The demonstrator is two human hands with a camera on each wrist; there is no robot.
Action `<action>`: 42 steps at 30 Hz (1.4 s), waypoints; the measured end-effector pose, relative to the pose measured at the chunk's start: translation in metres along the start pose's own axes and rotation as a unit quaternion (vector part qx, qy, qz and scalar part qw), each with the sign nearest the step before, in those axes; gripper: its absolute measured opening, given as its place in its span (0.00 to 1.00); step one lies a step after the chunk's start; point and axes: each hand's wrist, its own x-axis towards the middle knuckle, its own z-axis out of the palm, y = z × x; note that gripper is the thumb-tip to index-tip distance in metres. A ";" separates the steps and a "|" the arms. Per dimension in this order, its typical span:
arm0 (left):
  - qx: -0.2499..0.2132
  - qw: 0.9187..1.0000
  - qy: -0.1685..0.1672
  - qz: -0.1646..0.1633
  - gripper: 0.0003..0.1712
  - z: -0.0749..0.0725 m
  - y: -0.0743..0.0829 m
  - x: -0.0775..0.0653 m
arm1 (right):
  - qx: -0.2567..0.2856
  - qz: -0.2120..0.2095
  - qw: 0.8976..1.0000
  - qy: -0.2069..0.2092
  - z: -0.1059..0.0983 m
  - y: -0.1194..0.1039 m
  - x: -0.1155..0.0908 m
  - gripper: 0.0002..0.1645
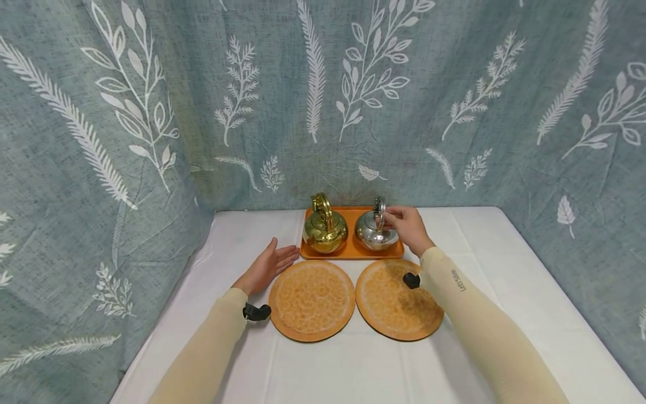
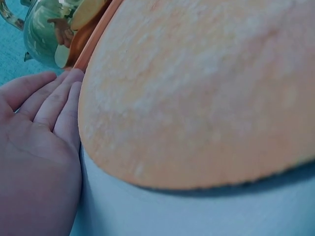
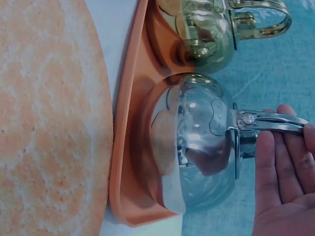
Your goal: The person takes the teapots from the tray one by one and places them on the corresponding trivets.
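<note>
In the head view we find the silver kettle [image 1: 374,238] upright on the right half of the orange tray [image 1: 351,250], near the far edge of the surface [image 1: 343,370]. It lies to the left of and below the right grip [image 1: 407,227], whose fingers and thumb hold its arched handle [image 1: 382,206]. We see that arch nearly edge-on, its long line running roughly from near edge to far edge. The right grip is plainly the nearer; the left grip [image 1: 270,265] lies spread flat just outside the tray's near left corner, holding nothing.

In the left wrist view we see straight fingers beside a round mat [image 1: 312,303] and the tray's edge; whether they touch either, we cannot tell. Part of the gold kettle [image 1: 321,235] shows beyond.

In the right wrist view we see fingers around the handle's top. The silver kettle is squat, rounded and mirror-bright, its lid knob under the handle, reflections of orange along its lower side.
</note>
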 end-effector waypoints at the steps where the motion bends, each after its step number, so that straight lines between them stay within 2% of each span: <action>1: 0.000 1.000 0.001 -0.001 0.61 0.000 -0.001 0.000 | -0.003 0.001 1.000 0.000 0.000 -0.001 -0.001 0.23; 23: 0.000 1.000 0.014 -0.010 0.60 0.002 0.001 -0.003 | -0.022 0.006 1.000 -0.001 0.002 -0.006 -0.003 0.23; 36: 0.004 1.000 0.008 -0.003 0.60 -0.002 -0.001 -0.002 | -0.037 0.020 0.999 -0.006 0.002 -0.010 -0.002 0.24; 42: 0.007 1.000 0.008 -0.005 0.60 -0.002 -0.003 -0.001 | -0.034 0.012 0.999 -0.011 0.000 -0.009 -0.003 0.24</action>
